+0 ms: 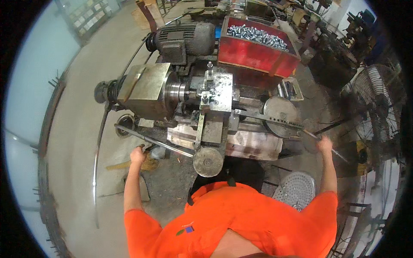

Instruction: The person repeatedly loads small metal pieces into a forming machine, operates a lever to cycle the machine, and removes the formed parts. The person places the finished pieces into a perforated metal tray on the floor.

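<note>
I stand over a small metal lathe (202,107) in an orange shirt. My left hand (137,153) is closed around the near end of a long steel lever rod (159,144) that runs along the machine's front left. My right hand (325,144) grips a thin lever handle (292,125) that reaches out from a round metal wheel (279,111) on the right side of the machine. A round handwheel (208,162) faces me at the front, between my arms. The tool block (217,92) sits next to the spindle chuck (176,91).
A grey electric motor (185,39) sits behind the lathe. A red bin (256,51) full of small shiny metal parts stands at the back right. A standing fan (378,107) is at the right, and a perforated round metal plate (296,189) lies near my right side. Concrete floor (77,142) spreads to the left.
</note>
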`<state>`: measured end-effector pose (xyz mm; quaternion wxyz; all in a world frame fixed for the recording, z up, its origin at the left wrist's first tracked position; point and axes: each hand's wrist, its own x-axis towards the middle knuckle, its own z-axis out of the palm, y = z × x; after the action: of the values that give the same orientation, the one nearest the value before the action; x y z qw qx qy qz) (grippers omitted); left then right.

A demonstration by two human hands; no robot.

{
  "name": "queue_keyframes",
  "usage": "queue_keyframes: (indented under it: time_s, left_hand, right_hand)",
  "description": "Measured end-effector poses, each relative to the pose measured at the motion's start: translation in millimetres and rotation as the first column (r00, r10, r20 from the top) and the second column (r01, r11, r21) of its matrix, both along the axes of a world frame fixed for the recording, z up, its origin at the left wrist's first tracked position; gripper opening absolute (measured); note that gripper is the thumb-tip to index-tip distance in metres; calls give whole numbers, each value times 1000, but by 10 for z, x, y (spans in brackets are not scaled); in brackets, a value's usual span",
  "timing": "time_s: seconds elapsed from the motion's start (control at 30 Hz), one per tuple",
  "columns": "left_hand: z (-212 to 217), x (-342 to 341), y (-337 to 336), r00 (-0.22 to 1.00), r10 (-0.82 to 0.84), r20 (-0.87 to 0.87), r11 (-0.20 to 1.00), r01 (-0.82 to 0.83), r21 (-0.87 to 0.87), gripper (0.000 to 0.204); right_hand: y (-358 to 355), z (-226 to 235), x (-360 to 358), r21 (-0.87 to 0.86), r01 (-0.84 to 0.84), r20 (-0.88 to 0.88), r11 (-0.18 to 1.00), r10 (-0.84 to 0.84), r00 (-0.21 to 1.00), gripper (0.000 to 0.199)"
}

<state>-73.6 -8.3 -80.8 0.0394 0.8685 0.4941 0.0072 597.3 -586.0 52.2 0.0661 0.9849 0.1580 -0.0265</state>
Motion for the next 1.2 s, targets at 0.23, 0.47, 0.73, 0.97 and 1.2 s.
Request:
queue_keyframes:
  time_s: [0.23,0.47,0.73,0.97,1.2]
  left_hand:
    - [1039,410,-108,406,594,695,776,-61,-628,48]
    - [828,846,-193,266,563,783,825,-116,-554,32]
    - [790,974,-183,151,555,818,829,-179,-529,26]
    - [805,921,-63,354,540,763,838,-140,-528,35]
    - [835,604,-32,476,616,628,770,-194,-608,39]
  right_hand:
    - [-427,-294,-579,-30,133,128,991,-128,983,25]
    - [-498,-426,-2238,489,251,-342,836,-81,936,32]
    - [52,-279,-2968,804,418,-510,423,130,851,27]
    - [-23,-586,-2943,819,282,-369,500,81,926,27]
    - [-577,-339,-1928,423,76,-171,903,-3,985,43]
